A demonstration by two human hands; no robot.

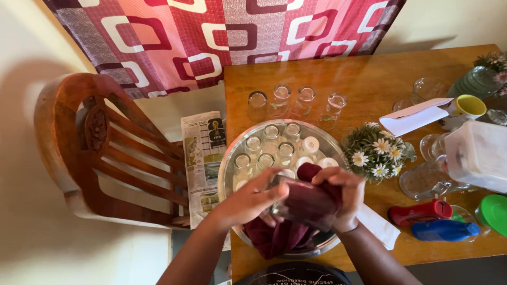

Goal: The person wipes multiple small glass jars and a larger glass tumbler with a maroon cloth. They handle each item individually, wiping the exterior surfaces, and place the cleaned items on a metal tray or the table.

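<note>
Drying step: left hand (248, 200) wraps closed around clear drinking glass (301, 203), right hand (343, 198) closed on dark maroon cloth (288, 232) over it. Round steel tray (228, 163) of glasses directly beneath hands. Next likely needs turning the glass inside the cloth.

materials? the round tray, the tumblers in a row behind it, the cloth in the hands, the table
Round tray: looks like polished metal, bright mirror-like rim.
Tumblers: clear glass, table colour shows through.
Cloth: soft woven fabric, dark maroon, matte, folds and drapes between the left hand and right hand.
Table: apparently varnished wood, orange-brown with glossy reflections.
</note>
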